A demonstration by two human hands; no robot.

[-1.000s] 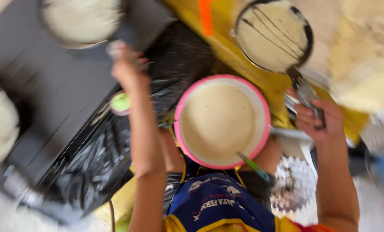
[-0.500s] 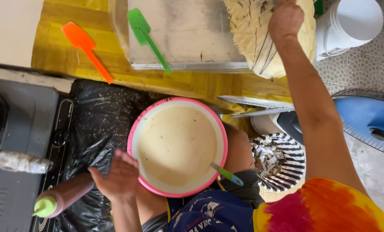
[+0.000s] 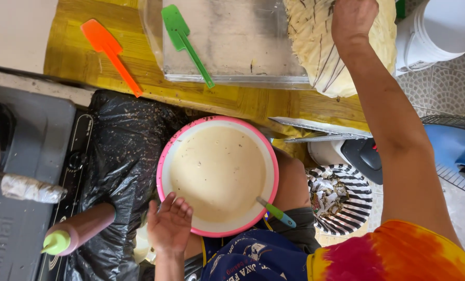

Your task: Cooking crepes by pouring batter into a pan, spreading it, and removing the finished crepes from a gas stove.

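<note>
A pink-rimmed bowl [image 3: 161, 167] of pale batter sits low in the middle of the view, with a green-handled spoon [image 3: 277, 213] leaning in at its lower right. My left hand [image 3: 169, 225] hovers at the bowl's lower left rim, fingers spread, holding nothing. My right hand [image 3: 351, 20] is stretched far up and rests on a stack of thin pale flatbreads [image 3: 311, 49]. Its fingers curl over the stack and run off the top edge. A reddish squeeze bottle with a green cap [image 3: 81, 230] lies left of my left hand.
A clear tray [image 3: 243, 52] holds a green spatula [image 3: 184, 41], and an orange spatula [image 3: 110, 55] lies on the yellow table [image 3: 232, 101]. Black plastic sheet [image 3: 118, 151] and a grey stove [image 3: 27, 135] are on the left. White bucket [image 3: 441, 31], blue fan [image 3: 459, 151] and striped bowl [image 3: 347, 200] are on the right.
A second ago my right hand held a pan handle and my left reached over the stove. Now my right hand is on the flatbread stack and my left is by the bowl.
</note>
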